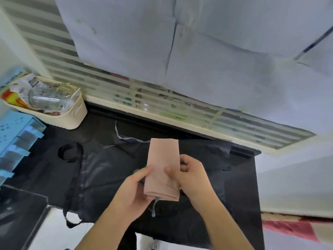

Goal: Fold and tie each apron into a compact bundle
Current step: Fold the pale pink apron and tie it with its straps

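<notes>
Two hands are holding a pink apron (pixel 163 166) that is folded into a long, thin strip. The left hand (pixel 134 188) is gripping the strip on one side, with its thumb lying on top and its other fingers curling underneath. The right hand (pixel 189 175) is gripping the other side, with its thumb pressing on top of the strip and its fingers curling round the edge. The far end of the strip is sticking out past the fingertips, toward the window. The near end is sitting between the two palms. A thin grey string (pixel 154 206) is hanging down from the near end, just below the left fingers. Under both hands, a black apron (pixel 108 170) is lying spread out flat on a dark table (pixel 239 204).
</notes>
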Demonstrator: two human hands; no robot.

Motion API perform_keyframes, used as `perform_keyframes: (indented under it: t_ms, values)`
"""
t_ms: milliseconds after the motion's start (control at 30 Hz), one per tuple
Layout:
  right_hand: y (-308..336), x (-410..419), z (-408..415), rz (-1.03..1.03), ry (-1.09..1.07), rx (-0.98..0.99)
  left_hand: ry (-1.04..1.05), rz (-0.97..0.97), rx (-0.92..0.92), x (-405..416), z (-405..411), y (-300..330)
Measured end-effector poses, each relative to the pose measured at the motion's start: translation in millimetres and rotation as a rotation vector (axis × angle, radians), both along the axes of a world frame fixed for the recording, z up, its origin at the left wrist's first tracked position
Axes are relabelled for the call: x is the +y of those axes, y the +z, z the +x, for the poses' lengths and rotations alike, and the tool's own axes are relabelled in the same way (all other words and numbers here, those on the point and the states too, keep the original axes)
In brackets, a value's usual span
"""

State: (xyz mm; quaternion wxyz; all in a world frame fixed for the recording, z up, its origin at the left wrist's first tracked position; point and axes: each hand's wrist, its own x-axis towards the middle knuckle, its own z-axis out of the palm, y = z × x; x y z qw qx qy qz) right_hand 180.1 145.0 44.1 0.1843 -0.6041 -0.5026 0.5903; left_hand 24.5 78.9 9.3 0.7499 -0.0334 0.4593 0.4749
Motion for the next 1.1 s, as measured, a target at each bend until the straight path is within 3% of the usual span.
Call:
perform_keyframes:
  t_ms: [200,333,433,767,1100]
  values:
    - [49.4,-13.9,53.6,-0.027,-0.037,0.121,-0.139,0.186,0.22,4.6,29.1,48.6]
    - [78.2,-19.2,79.4,-0.128,-0.06,0.3,-0.265,0.381,0.401,10.1,43.4,85.5]
    - [101.1,-22.2,97.3,-0.064,-0.051,0.434,-0.244,0.475,0.448,10.9,53.8,111.4]
    - [159.9,-25.2,113.1,-0.015,-0.055,0.883,-0.129,0.674,0.234,3.0,63.9,173.6]
    - [141.0,-17.2,100.5,-0.045,-0.194,0.97,-0.202,0.755,0.203,2.5,59.0,184.2]
